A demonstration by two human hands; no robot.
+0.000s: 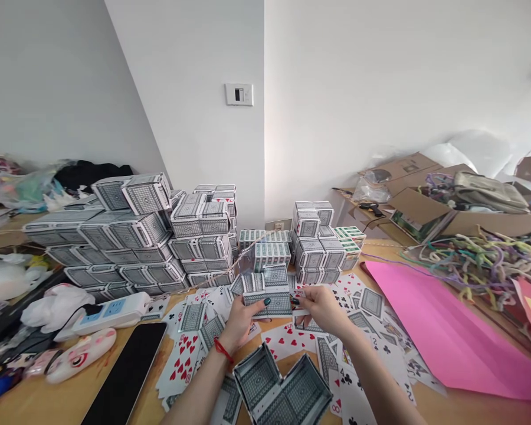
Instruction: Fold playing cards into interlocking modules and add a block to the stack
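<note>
My left hand, a red cord at its wrist, grips a piece built of folded playing cards, its thumb lying on the patterned backs. At that piece's right edge, the fingers of my right hand are pinched together; the exact grip is partly hidden. Closer to me stands an open, notched box made of cards, its hollow side facing up. Loose playing cards lie spread under and around both hands, some face up and some face down.
Stacked card-built blocks rise at the back left, with a smaller stack back right. A black phone-like slab and a power strip lie left. Pink paper, tangled fuzzy strands and a cardboard box occupy the right.
</note>
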